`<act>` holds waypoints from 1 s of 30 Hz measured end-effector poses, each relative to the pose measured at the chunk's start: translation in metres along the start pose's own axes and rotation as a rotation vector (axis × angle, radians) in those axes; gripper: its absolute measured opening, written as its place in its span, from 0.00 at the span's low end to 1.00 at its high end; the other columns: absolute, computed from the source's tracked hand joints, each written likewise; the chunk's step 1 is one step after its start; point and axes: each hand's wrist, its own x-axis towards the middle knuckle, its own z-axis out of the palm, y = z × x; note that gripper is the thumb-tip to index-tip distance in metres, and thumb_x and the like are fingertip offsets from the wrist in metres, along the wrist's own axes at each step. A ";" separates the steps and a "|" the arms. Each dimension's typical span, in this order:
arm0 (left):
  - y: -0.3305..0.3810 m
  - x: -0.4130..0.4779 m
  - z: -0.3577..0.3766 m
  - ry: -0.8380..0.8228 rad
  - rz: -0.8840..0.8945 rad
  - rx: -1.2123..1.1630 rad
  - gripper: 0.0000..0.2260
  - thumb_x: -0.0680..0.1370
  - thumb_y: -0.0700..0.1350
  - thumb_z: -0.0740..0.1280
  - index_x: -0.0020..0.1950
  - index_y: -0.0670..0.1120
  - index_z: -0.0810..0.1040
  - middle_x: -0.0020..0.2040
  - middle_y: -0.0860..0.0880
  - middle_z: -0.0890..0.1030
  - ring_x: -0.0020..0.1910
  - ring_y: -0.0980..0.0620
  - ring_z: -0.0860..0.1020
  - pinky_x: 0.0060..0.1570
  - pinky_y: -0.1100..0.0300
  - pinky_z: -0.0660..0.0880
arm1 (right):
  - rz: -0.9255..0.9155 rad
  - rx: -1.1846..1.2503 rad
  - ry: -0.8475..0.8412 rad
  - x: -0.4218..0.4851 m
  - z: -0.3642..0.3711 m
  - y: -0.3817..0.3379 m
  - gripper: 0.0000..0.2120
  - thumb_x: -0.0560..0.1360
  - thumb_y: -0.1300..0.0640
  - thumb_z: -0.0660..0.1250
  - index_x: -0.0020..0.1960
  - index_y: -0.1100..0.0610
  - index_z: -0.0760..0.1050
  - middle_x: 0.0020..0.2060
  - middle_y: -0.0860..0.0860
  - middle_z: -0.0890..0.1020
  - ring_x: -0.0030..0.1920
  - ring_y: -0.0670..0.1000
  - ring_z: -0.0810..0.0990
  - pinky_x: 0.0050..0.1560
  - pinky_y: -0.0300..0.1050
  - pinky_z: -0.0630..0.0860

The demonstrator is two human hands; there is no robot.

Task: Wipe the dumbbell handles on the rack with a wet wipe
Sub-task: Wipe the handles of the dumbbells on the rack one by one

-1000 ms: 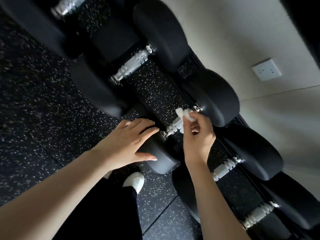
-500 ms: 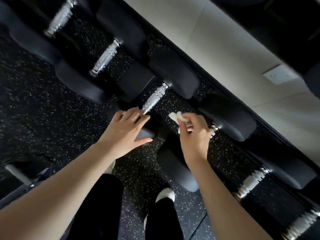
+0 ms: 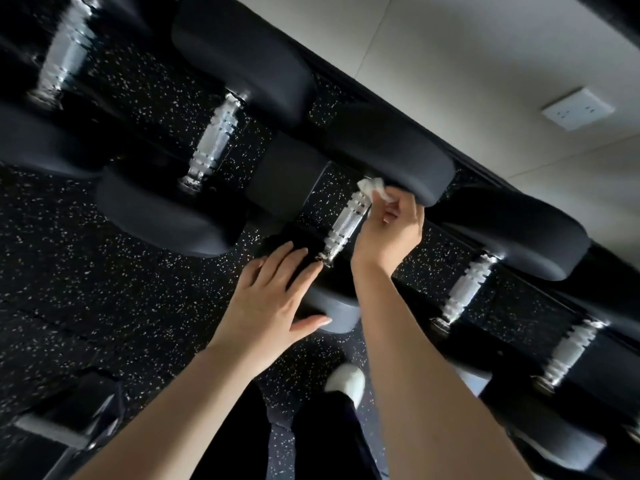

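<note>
The right hand pinches a small crumpled wet wipe between the thumb and the fingertips. It holds the wipe against the upper end of a ribbed metal dumbbell handle, just beside the far black head of that dumbbell. The left hand holds nothing. Its fingers are straight and a little spread, and it lies flat on the near head of the same dumbbell, with the fingertips close to the lower end of the handle. This dumbbell lies on the dark rack in a row with others. One more handle shows to the left and one to the right, both blurred. Under the rack is black speckled floor, and a white shoe stands on it between the forearms. On the pale wall behind the rack there is a white socket.
</note>
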 end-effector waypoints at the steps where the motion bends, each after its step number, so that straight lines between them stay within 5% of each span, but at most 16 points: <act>1: -0.001 0.000 0.003 0.020 0.008 0.001 0.30 0.76 0.66 0.56 0.68 0.46 0.73 0.67 0.45 0.74 0.70 0.44 0.69 0.62 0.47 0.68 | 0.014 0.011 0.025 0.000 0.005 -0.001 0.05 0.72 0.64 0.71 0.47 0.62 0.80 0.46 0.54 0.77 0.39 0.47 0.77 0.42 0.38 0.77; 9: -0.001 -0.001 0.010 0.099 0.016 0.012 0.29 0.75 0.65 0.58 0.67 0.47 0.72 0.66 0.45 0.74 0.70 0.44 0.69 0.61 0.47 0.65 | -0.051 -0.050 -0.028 0.004 0.007 0.009 0.03 0.72 0.62 0.71 0.44 0.61 0.81 0.42 0.52 0.79 0.36 0.44 0.74 0.38 0.23 0.69; 16: -0.001 -0.002 0.006 0.056 0.015 -0.001 0.30 0.75 0.65 0.58 0.68 0.46 0.72 0.67 0.45 0.73 0.70 0.44 0.68 0.62 0.47 0.65 | -0.052 -0.082 -0.358 -0.018 -0.020 0.024 0.03 0.71 0.63 0.72 0.44 0.59 0.80 0.40 0.51 0.79 0.37 0.49 0.77 0.40 0.40 0.75; 21: -0.001 -0.001 0.003 0.024 0.010 -0.007 0.30 0.75 0.65 0.57 0.67 0.46 0.73 0.66 0.45 0.74 0.70 0.45 0.68 0.63 0.48 0.63 | 0.083 -0.093 -0.544 -0.032 -0.038 0.030 0.04 0.69 0.63 0.73 0.42 0.57 0.80 0.38 0.50 0.81 0.35 0.38 0.76 0.38 0.26 0.70; 30: -0.001 -0.002 0.000 0.008 0.006 -0.041 0.30 0.74 0.65 0.57 0.68 0.46 0.73 0.66 0.46 0.73 0.70 0.44 0.68 0.62 0.46 0.65 | 0.203 -0.150 -0.704 -0.027 -0.047 0.029 0.05 0.68 0.63 0.75 0.41 0.56 0.80 0.33 0.43 0.79 0.35 0.41 0.77 0.41 0.30 0.73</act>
